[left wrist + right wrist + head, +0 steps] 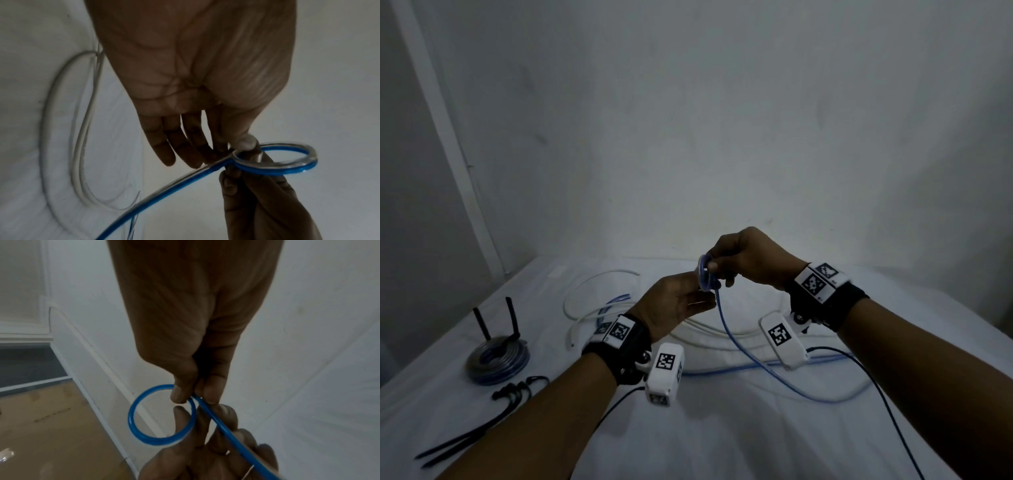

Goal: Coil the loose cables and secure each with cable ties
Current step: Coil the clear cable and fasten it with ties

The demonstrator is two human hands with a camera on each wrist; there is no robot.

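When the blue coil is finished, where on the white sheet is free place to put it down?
Bare sheet lies near the person, between the forearms, bordered by two thin black cords. The left side is crowded: the tied coil and black cable ties. The middle, under the hands, holds white cable and the blue cable.

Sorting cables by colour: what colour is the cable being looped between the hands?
Blue; the cable shows clearest in the right wrist view.
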